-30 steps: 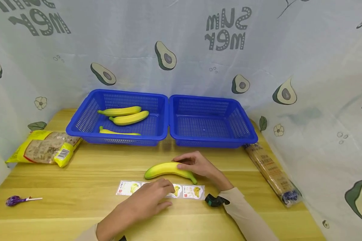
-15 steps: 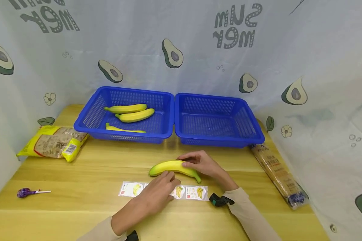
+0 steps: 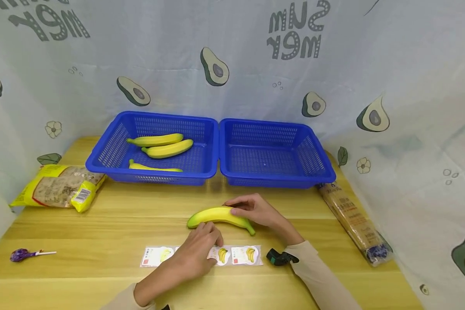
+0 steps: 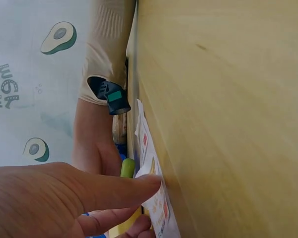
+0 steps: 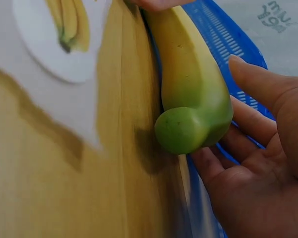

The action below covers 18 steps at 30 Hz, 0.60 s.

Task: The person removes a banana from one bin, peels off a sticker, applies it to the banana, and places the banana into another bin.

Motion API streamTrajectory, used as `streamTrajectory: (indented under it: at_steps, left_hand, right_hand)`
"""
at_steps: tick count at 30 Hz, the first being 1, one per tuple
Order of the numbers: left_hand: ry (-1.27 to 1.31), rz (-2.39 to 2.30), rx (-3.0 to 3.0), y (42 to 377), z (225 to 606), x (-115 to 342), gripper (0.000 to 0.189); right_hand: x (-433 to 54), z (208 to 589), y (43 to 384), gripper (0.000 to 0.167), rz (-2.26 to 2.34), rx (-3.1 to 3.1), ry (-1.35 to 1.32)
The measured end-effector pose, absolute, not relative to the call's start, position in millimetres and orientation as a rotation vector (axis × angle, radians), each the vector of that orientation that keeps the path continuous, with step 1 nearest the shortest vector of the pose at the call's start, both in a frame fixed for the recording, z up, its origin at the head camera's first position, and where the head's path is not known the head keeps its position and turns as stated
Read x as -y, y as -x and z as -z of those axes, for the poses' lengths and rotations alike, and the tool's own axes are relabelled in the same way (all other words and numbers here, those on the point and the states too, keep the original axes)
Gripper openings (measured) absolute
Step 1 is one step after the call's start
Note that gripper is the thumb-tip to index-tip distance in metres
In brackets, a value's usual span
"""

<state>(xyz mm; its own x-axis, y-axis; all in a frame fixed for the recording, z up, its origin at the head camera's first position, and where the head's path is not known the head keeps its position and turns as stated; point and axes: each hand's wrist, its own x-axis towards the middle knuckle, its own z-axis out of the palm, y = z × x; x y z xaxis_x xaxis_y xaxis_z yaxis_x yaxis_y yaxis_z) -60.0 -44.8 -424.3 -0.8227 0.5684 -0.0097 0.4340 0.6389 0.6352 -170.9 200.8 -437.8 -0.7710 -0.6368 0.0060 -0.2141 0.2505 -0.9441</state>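
Note:
A yellow banana with green ends lies across the table in front of the baskets. My right hand holds it near its stem end, thumb at the top edge and fingers behind it, as the right wrist view shows up close. Nearer to me, a strip of banana stickers on clear backing runs roughly parallel to the fruit. My left hand pinches this strip around its middle, hiding part of it. In the left wrist view the thumb lies over the strip and other fingers are behind it.
Behind stand two blue baskets; the left basket contains several bananas, the right basket none. A yellow bag and a lollipop lie left, a long clear packet right. A printed curtain hangs behind.
My left hand has closed on the sticker strip, and the strip has shifted toward me, away from the banana. The right hand and the banana stay in place.

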Motion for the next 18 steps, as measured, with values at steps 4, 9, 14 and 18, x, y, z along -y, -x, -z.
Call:
streamTrajectory:
  at_steps: [4, 9, 14, 18]
  left_hand:
    - [-0.835, -0.940, -2.644, 62.4, 423.5, 43.0, 0.047]
    - [-0.811, -0.931, -2.608, 63.9, 421.7, 41.6, 0.050]
    - [-0.825, -0.951, -2.598, 66.1, 422.3, 40.9, 0.035]
    - [-0.865, -1.010, -2.572, 69.4, 423.4, 41.4, 0.027]
  right_hand:
    - [-201.2, 438.7, 172.4, 0.030, 1.537, -2.140, 0.790]
    - [-200.7, 441.8, 172.9, 0.029, 1.550, -2.132, 0.796]
    - [-200.5, 441.7, 173.4, 0.028, 1.561, -2.145, 0.794]
    - [-200.9, 438.3, 173.9, 0.028, 1.556, -2.145, 0.811]
